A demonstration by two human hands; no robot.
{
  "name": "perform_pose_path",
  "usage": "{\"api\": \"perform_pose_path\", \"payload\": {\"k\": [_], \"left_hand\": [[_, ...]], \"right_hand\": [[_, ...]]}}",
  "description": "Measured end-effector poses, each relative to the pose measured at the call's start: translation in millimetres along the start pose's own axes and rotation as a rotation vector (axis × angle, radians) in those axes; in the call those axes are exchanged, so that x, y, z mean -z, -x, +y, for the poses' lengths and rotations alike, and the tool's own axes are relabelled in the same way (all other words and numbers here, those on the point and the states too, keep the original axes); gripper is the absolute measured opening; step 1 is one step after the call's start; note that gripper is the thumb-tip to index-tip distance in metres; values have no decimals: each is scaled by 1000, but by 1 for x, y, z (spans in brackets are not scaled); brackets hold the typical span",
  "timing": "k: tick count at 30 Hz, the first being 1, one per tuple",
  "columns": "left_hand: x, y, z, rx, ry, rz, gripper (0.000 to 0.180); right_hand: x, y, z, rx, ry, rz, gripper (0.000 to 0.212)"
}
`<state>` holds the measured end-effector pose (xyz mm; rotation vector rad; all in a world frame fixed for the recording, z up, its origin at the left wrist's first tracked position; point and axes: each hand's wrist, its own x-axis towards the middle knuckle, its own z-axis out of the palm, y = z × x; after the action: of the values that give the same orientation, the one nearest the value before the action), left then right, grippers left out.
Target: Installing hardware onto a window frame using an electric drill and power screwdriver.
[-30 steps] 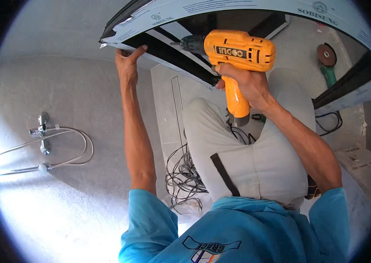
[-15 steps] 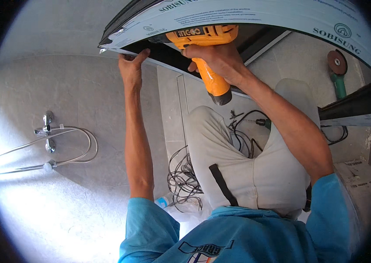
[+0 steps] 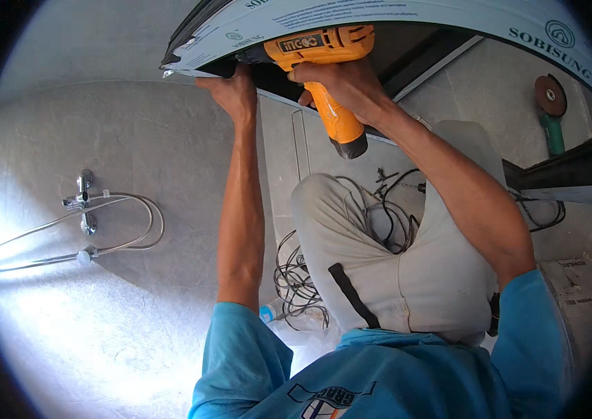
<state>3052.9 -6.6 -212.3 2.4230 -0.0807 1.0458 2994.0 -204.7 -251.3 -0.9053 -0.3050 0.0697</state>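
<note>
My right hand (image 3: 348, 87) is wrapped round the handle of a yellow-orange cordless drill (image 3: 334, 45). The drill lies nearly sideways, its dark nose toward the left and its battery end toward me. My left hand (image 3: 236, 94) grips the lower edge of a dark frame (image 3: 421, 63) close to the drill's nose, one finger reaching up beside it. Light-blue printed protective film (image 3: 352, 12) covers the frame's outer face. The drill's tip and some left fingertips are hidden.
An angle grinder (image 3: 551, 112) lies at the far right, near another dark frame piece (image 3: 568, 167). Cables (image 3: 299, 279) coil beside my leg, with more between my knees. A shower mixer (image 3: 85, 202) with a hose is on the left wall. A carton (image 3: 579, 286) stands at right.
My left hand has slid right along the frame edge, up to the drill's nose. The drill has shifted slightly up and left in my right hand. The view has turned a little.
</note>
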Motion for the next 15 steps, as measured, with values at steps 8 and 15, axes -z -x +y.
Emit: {"api": "perform_pose_path", "payload": {"k": [8,15], "left_hand": [[-2,-3,-5,43,-89,41,60],[-4,-4,-7,-33,-121,72,64]], "right_hand": [[-2,-2,0,-7,52,-40,35],[-3,-1,-4,-132,-83,-161,32]]}}
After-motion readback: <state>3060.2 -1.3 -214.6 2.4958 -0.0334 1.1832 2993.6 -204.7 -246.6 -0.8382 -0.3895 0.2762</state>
